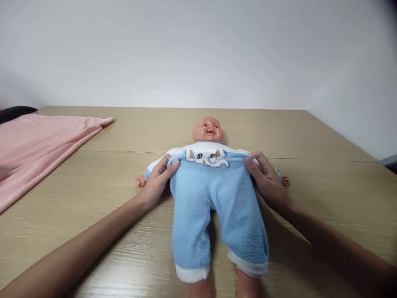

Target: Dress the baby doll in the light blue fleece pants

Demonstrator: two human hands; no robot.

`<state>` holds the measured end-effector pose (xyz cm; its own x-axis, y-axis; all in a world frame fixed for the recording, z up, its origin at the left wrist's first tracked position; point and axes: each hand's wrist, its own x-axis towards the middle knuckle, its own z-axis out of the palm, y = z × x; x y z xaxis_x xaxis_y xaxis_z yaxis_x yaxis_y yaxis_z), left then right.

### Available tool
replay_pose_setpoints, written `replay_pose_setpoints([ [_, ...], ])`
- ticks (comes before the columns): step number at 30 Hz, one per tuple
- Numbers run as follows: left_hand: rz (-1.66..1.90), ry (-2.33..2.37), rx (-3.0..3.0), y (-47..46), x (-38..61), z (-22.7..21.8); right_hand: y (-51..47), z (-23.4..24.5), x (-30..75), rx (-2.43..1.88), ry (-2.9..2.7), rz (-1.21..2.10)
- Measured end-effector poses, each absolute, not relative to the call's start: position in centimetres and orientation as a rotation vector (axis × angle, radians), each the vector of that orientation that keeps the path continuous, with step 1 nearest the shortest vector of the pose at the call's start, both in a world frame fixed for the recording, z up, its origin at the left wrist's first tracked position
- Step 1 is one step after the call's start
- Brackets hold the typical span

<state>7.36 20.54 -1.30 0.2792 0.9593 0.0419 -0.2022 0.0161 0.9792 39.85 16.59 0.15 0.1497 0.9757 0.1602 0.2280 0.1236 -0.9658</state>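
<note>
A baby doll (207,129) lies on its back, head towards the wall, in a white top (204,147) with blue cuffs. Blue fleece pants (194,207) with white hems cover its legs, and an elephant face decorates the waistband. My left hand (159,176) pinches the waistband at its left end, thumb on top. At the right end, my right hand (266,178) grips the same waistband between thumb and fingers. The band is stretched wide between both hands, over the doll's belly. The doll's lower legs show below the hems; its feet are out of frame.
A pink cloth (46,142) is spread over the left side of the wooden table (118,244). Behind it, at the far left, rests a black object (18,111). A pale wall (186,54) stands behind the table. Something dark (390,162) shows at the right edge.
</note>
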Motion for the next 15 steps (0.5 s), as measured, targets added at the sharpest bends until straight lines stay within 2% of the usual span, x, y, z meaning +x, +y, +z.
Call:
replay_pose_setpoints([
  [5,1.045,0.9,1.319,21.6,7.5,-1.1,18.0,-1.3,40.3,-1.408,-1.309,0.915],
  [11,1.085,0.945,1.486,21.7,7.3,-1.3,17.4,-1.7,39.7,-1.359,-1.376,0.809],
  [15,1.151,0.886,1.351,21.8,7.1,-2.0,16.9,-1.7,39.2,-1.318,-1.305,0.743],
])
